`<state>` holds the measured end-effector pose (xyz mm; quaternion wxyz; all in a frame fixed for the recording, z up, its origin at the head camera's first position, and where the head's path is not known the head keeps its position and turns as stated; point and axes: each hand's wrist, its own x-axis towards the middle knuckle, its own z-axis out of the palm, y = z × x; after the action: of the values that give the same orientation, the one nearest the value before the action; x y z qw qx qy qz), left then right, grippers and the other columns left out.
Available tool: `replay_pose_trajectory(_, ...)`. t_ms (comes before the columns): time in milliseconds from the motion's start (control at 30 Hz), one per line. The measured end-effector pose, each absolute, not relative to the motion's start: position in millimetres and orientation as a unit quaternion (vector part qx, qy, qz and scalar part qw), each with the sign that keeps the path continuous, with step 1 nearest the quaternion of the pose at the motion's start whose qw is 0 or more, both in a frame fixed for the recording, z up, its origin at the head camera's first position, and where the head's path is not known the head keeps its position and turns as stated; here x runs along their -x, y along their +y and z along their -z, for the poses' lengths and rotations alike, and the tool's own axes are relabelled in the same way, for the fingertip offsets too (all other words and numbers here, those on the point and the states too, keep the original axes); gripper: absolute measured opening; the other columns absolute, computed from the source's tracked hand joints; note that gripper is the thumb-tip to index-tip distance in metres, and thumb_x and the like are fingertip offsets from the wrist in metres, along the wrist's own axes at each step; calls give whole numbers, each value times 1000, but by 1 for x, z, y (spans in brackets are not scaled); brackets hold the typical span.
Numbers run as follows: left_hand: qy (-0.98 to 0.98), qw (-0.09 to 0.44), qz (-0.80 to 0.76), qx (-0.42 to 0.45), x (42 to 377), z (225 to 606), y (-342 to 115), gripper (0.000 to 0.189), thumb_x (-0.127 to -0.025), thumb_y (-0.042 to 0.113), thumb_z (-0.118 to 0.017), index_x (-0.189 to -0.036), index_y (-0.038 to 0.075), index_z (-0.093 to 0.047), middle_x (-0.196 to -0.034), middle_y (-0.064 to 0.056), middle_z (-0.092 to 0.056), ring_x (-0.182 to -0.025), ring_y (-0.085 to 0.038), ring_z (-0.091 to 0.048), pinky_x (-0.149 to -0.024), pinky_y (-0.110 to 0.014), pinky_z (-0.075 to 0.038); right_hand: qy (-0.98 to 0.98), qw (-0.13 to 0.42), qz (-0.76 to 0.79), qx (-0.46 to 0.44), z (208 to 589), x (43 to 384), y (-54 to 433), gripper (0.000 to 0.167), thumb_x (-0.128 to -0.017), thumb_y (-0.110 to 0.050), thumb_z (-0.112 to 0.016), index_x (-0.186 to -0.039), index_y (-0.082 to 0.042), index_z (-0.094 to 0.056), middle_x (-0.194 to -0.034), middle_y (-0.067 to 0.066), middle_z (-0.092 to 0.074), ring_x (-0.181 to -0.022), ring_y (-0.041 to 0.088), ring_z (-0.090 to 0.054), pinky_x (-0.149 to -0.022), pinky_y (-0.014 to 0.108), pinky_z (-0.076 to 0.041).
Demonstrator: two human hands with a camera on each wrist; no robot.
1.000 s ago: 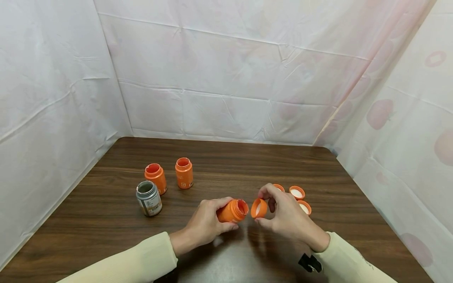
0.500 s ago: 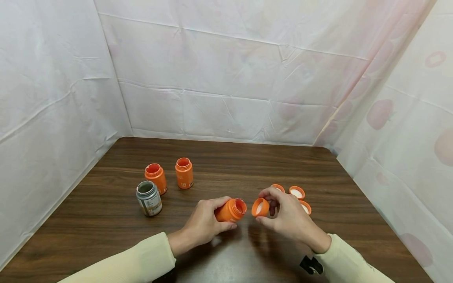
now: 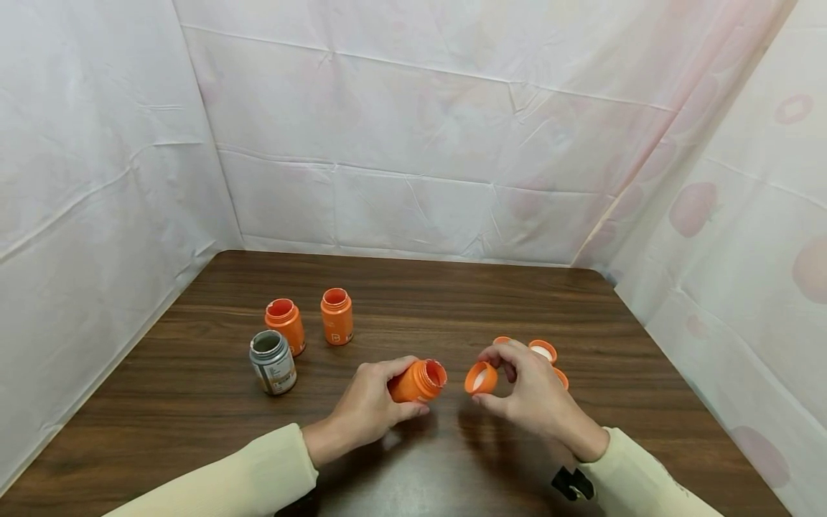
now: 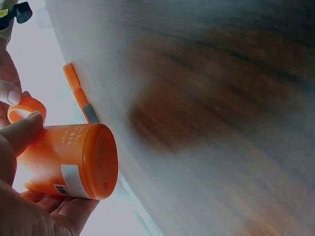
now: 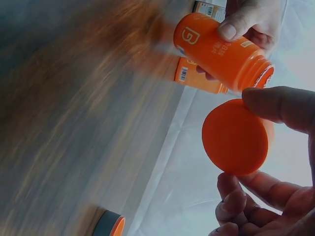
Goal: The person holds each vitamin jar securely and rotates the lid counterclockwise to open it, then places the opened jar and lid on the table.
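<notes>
My left hand grips an uncapped orange bottle round its body, tilted with its mouth toward the right hand. White flecks line the bottle's rim. Its base and a white label with a barcode face the left wrist view. Between thumb and fingers, my right hand pinches an orange screw cap, its hollow side with a white liner turned toward the bottle. A small gap separates cap and bottle mouth. The right wrist view shows the smooth round top of the cap.
Two open orange bottles, one nearer the left and one farther back, stand left on the dark wooden table. An open grey bottle stands before them. Loose caps lie beyond the right hand. White sheeting surrounds the table.
The left hand with the bottle has shifted slightly left, and the right hand with the cap slightly right, widening the gap. The cap has tilted a little more.
</notes>
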<state>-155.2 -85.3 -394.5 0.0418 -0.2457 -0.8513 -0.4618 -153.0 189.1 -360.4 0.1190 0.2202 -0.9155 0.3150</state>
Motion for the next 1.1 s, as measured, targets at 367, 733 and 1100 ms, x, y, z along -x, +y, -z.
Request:
replay_pose_trajectory(367,-852,57,471,223,154,395,-90,58,-75,17,-94,-126,20,-68,-107,10,-72,-91,-7,-64,-84,-32,-52,-933,91,-309,-162,366,155,201,45,-66,-12,-94,-102,-20,-69,-80,-6,-57,-75,15,-49,-65,27,-40)
replay_pose_trajectory(733,-848,93,488,184,152,397,-95,55,-73,15,-95,-121,22,-69,-103,11,-72,-90,-8,-65,-85,-34,-53,-954,72,-270,-113,371,162,214,42,-69,-16,-89,-105,-13,-66,-89,-5,-62,-75,14,-54,-69,31,-45)
replay_pose_trajectory(1100,-849,113,493,155,152,395,-102,57,-72,12,-95,-122,19,-69,-105,8,-73,-93,-9,-67,-87,-37,-55,-967,70,-231,-87,378,171,225,44,-73,-25,-91,-107,-9,-69,-101,0,-68,-91,18,-65,-78,41,-50)
